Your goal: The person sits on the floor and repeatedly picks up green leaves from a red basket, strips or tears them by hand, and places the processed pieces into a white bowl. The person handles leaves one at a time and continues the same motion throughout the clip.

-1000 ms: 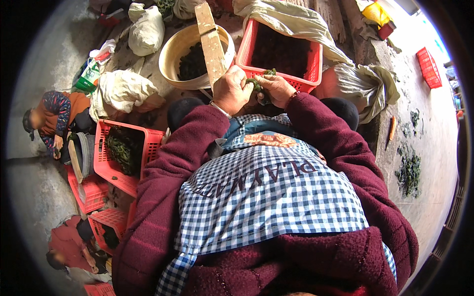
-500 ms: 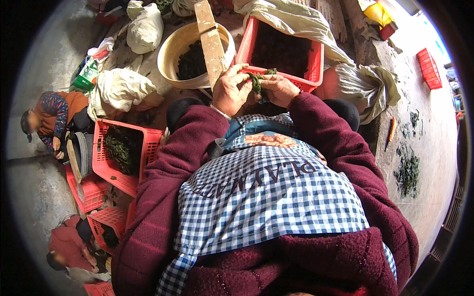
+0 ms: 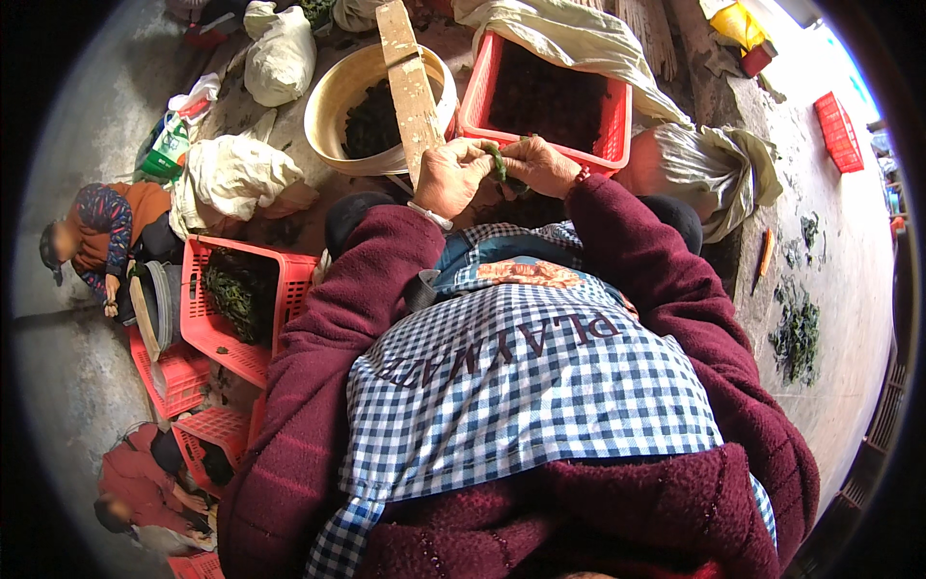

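A green strip of seaweed [image 3: 497, 162] is pinched between my two hands, just in front of my apron. My left hand [image 3: 449, 178] grips one side of it with thumb and fingers closed. From the other side, the closed fingers of my right hand [image 3: 542, 167] hold it too. Both hands are by the near edge of a red plastic basket [image 3: 617, 121] with dark contents. To the left stands a cream bucket [image 3: 323, 108] with dark green strips inside; a wooden plank [image 3: 409, 87] lies across it, its near end by my left hand.
A red crate [image 3: 207, 323] of green strips stands to my left, near cloth sacks [image 3: 236, 179]. Two people sit farther left. At the right, a cloth-covered bundle [image 3: 709, 174], an orange-handled tool [image 3: 767, 253] and scattered green strips [image 3: 796, 333] lie on the floor.
My hands have drawn closer together around the seaweed strip, and the right one has shifted slightly left and up. The loose piece by my right fingers no longer shows.
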{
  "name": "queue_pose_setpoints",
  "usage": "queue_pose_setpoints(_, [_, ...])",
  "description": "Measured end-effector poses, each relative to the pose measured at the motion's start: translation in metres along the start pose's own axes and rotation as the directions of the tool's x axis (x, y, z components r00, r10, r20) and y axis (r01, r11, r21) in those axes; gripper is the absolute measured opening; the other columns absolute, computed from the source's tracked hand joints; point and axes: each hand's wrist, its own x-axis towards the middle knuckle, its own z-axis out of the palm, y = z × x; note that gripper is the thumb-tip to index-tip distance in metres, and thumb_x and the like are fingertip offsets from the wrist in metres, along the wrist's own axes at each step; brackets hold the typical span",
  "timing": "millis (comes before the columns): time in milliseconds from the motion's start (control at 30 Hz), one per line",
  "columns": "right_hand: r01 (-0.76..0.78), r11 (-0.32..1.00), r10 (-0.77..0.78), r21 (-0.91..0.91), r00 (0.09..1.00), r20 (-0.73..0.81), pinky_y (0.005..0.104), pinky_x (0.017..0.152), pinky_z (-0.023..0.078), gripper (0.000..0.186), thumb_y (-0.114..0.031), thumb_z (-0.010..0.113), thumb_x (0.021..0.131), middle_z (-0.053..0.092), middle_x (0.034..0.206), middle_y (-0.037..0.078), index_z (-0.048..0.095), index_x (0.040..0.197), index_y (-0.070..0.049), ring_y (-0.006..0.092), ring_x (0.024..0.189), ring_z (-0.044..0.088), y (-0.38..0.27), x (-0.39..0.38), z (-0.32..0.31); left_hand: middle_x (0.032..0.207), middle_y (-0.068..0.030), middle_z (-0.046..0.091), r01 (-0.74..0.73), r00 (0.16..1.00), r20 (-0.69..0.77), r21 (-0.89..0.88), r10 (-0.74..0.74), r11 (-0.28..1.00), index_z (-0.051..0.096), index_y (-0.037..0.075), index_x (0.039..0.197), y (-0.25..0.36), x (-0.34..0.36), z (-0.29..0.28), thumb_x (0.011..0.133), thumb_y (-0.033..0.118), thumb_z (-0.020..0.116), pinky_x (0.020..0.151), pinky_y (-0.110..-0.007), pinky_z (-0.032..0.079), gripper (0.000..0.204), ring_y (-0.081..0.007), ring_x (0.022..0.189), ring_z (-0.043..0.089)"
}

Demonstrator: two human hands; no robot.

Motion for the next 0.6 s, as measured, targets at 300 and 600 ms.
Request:
queue_pose_setpoints(300, [0.012,0.997,-0.015,-0.070,0.999,-0.043,0.0238,0.057,0.045,0.021,-0.023,0.062,0.088,0.058,0.067,0.001,0.067,0.092,-0.004,0.0062,0.062,0.052,-0.012,-0.005,-0.019,0.091,-0.0070,0.063,0.176,0.948,-0.077,-0.684,-0.310,0.708,0.061,0.005,0.099,-0.016,0.019,-0.075,0.091,0.018,0.054,0.071,-0.034,0.052,0.017,-0.0193,0.080,0.061])
queue_pose_setpoints(600, [-0.018,0.979,0.027,0.205,0.999,-0.042,0.0211,0.046,0.035,0.023,-0.019,0.054,0.091,0.048,0.057,-0.003,0.062,0.080,-0.001,0.0042,0.050,0.042,-0.037,0.027,-0.027,0.079,-0.0011,0.058,-0.092,0.989,0.093,-0.191,0.111,0.977,0.053,0.001,0.112,0.007,0.025,-0.068,0.085,0.009,0.062,0.068,-0.021,0.045,0.029,-0.0069,0.071,0.054])
